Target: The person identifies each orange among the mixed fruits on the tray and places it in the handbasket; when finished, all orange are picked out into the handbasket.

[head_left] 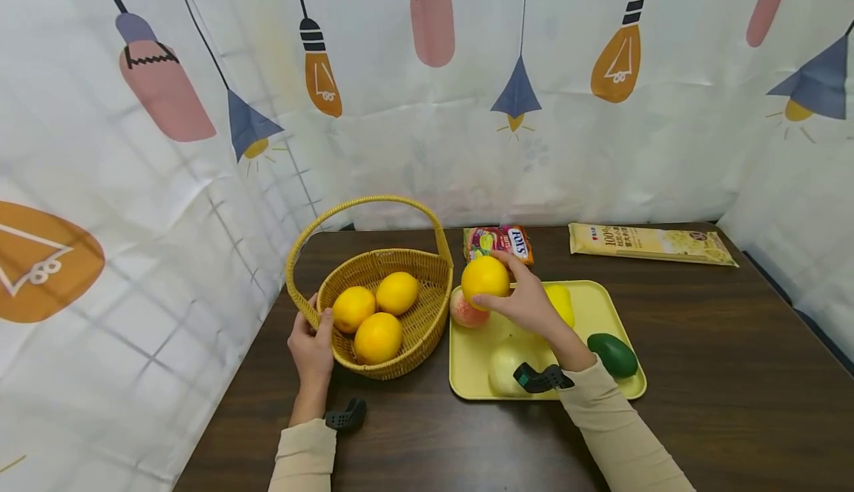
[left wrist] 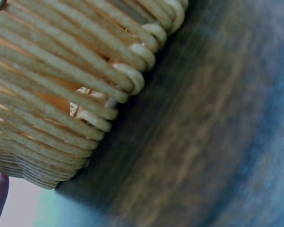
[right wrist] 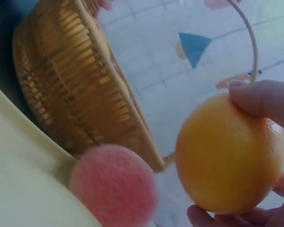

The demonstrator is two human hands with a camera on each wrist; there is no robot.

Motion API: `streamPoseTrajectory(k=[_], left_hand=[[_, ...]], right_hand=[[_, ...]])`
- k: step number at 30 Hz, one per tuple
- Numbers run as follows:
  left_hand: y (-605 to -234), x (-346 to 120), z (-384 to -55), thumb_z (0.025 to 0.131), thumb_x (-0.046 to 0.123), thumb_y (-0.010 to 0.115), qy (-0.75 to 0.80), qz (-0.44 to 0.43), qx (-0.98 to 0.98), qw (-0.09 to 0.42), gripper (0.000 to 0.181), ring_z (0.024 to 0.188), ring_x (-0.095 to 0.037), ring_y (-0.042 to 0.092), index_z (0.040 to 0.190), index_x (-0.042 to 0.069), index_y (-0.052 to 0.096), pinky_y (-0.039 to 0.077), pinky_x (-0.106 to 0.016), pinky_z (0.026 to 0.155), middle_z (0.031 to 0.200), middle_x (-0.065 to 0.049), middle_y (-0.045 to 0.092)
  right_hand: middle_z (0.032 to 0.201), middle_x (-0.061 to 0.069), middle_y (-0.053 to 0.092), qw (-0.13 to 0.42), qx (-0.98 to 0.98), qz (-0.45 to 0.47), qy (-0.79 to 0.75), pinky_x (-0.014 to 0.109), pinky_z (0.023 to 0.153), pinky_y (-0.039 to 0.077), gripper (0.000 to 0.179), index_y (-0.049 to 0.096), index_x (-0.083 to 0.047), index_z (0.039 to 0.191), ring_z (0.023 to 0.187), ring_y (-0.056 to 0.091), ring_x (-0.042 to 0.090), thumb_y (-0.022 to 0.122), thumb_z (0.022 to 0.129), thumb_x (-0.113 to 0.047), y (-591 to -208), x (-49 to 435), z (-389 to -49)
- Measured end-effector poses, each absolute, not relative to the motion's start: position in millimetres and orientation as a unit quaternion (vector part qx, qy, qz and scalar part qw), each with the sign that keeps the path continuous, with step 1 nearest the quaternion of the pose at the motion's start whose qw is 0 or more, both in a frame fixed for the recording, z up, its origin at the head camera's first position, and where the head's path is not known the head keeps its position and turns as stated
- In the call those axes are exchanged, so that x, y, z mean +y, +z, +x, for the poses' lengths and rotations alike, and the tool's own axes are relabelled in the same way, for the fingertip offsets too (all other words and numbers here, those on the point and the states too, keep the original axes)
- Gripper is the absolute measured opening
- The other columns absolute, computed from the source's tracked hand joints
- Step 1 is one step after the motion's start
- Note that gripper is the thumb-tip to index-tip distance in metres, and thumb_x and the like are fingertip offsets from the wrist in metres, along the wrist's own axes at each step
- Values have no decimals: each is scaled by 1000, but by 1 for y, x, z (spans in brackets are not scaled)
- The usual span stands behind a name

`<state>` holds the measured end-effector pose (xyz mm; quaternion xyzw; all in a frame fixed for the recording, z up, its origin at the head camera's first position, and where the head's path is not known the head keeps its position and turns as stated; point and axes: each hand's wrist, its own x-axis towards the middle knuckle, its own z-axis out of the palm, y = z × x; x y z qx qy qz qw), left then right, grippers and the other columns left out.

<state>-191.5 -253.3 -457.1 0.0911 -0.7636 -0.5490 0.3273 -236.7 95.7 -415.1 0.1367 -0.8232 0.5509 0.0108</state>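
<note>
My right hand [head_left: 531, 305] holds an orange [head_left: 485, 278] between thumb and fingers, above the left side of a pale yellow tray [head_left: 470, 373]. In the right wrist view the orange [right wrist: 227, 156] shows closely, with a pink peach [right wrist: 114, 187] below it. My left hand [head_left: 312, 347] grips the left rim of a woven basket [head_left: 427, 320], near the foot of its tall handle [head_left: 383, 198]. Inside the basket are three oranges [head_left: 378, 338]. The left wrist view is mostly filled by the basket's woven side [left wrist: 52, 99].
On the tray lie a peach [head_left: 467, 313], a pale round fruit [head_left: 508, 366], a yellow fruit [head_left: 562, 302] partly behind my right hand, and a dark green avocado [head_left: 612, 355]. Behind it are a red snack packet [head_left: 520, 244] and a long yellow packet [head_left: 650, 244].
</note>
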Motion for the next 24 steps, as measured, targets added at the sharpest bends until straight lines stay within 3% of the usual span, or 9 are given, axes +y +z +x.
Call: streamPoseTrajectory(k=[14, 20, 24], left_hand=[[-456, -253, -190, 94, 13, 64, -544, 87, -764, 336, 39, 71, 5, 55, 131, -1, 61, 44, -9, 61, 110, -26, 67], [-456, -253, -190, 95, 15, 63, -537, 92, -767, 339, 40, 78, 3, 55, 132, -1, 60, 44, -8, 69, 93, -6, 65], [-456, -253, -189, 95, 15, 63, -540, 93, -767, 334, 40, 75, 5, 55, 132, 0, 60, 45, -9, 65, 100, -16, 68]], right_hand=[[140, 6, 45, 16, -790, 187, 584, 40, 84, 53, 83, 41, -19, 148, 109, 55, 26, 82, 78, -37, -429, 33, -228], [141, 5, 44, 24, -792, 183, 582, 41, 82, 53, 82, 43, -21, 147, 108, 56, 24, 83, 77, -37, -431, 14, -232], [141, 5, 45, 31, -813, 183, 552, 41, 83, 52, 83, 43, -19, 146, 108, 55, 23, 82, 76, -40, -431, 4, -234]])
